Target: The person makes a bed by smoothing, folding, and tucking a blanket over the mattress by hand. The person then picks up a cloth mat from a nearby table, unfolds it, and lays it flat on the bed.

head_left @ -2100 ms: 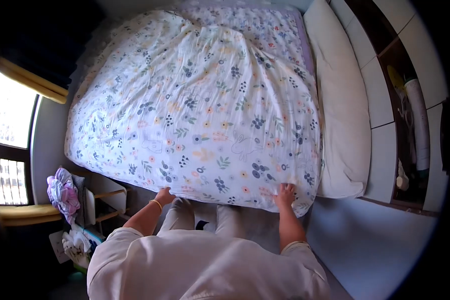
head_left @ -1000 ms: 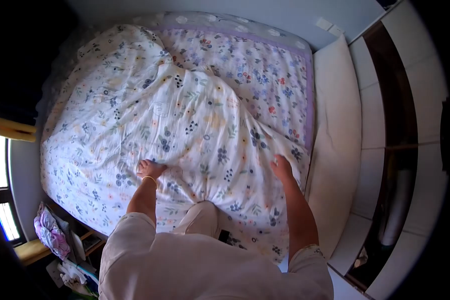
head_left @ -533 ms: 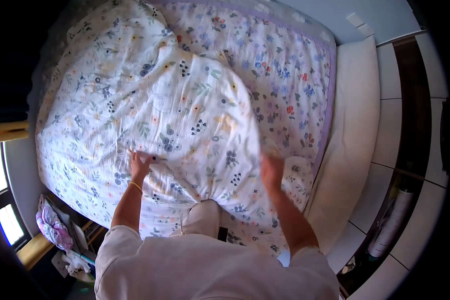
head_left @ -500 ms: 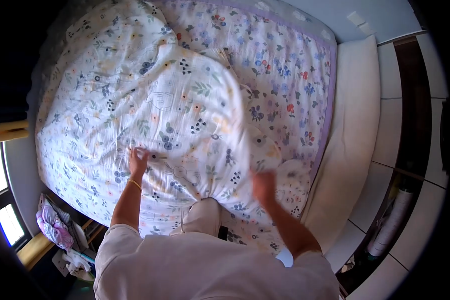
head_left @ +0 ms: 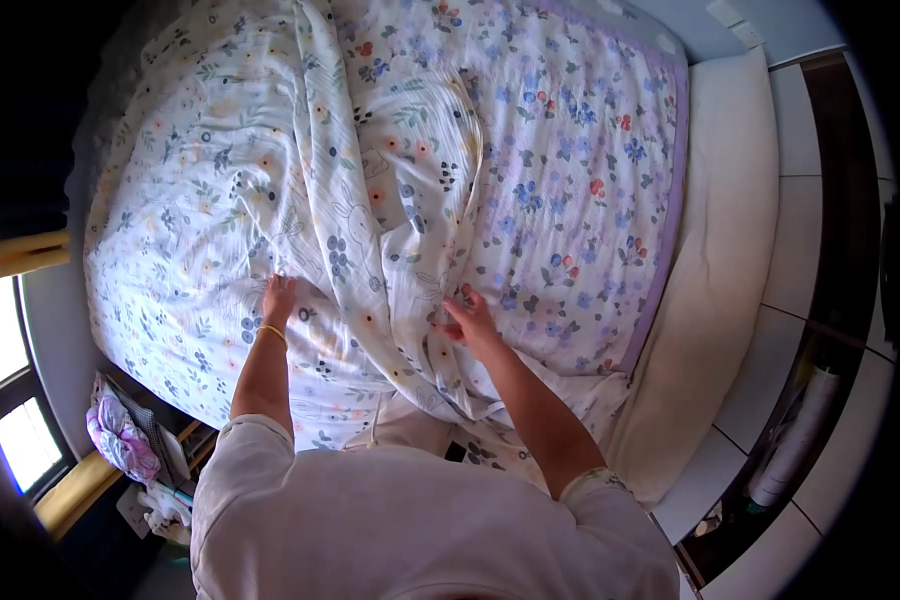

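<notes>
A thin white blanket (head_left: 185, 235) printed with leaves, flowers and rabbits covers the left part of the bed. Its right portion is folded back in long loose creases. My left hand (head_left: 281, 298), with a yellow band at the wrist, is closed on the blanket's cloth near the middle; the fingertips are partly hidden. Beside the folded portion, my right hand (head_left: 473, 318) has its fingers apart and holds nothing. Under the blanket, a floral sheet (head_left: 580, 200) with a purple border shows on the right.
A cream bolster-like pad (head_left: 715, 240) runs along the bed's right side, by the tiled floor (head_left: 795, 230). At lower left, a pink-and-white cloth bundle (head_left: 120, 430) and a white plush toy (head_left: 165, 510) sit near a window (head_left: 30, 440). My knee touches the bed's near edge.
The blanket's right portion has swung leftward and collapsed into folds, baring more floral sheet. My right hand has moved left and opened. My left hand stays in nearly the same place.
</notes>
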